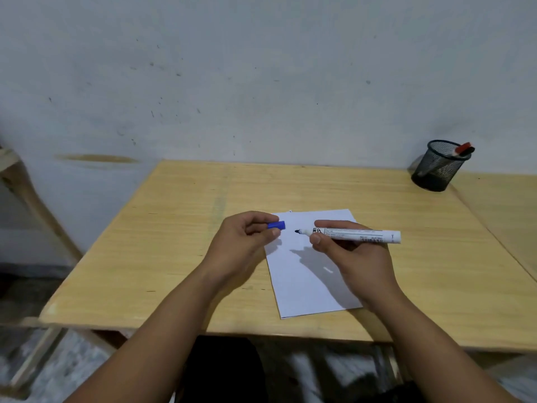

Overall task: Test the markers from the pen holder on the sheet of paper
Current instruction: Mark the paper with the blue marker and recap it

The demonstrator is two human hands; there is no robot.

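Note:
A white sheet of paper (308,286) lies on the wooden table (174,242), blank as far as I can see. My right hand (351,257) holds an uncapped white marker (360,236) level above the sheet, its dark tip pointing left. My left hand (244,239) pinches the marker's blue cap (276,225) just left of the tip, a small gap between them. A black mesh pen holder (437,167) stands at the table's far right corner with a red-capped marker (463,149) and a dark-capped one leaning in it.
A pale wall rises right behind the table. A second wooden surface (505,216) adjoins the table on the right. Part of a wooden chair frame (26,193) shows at the left. The table's near edge runs just in front of my forearms.

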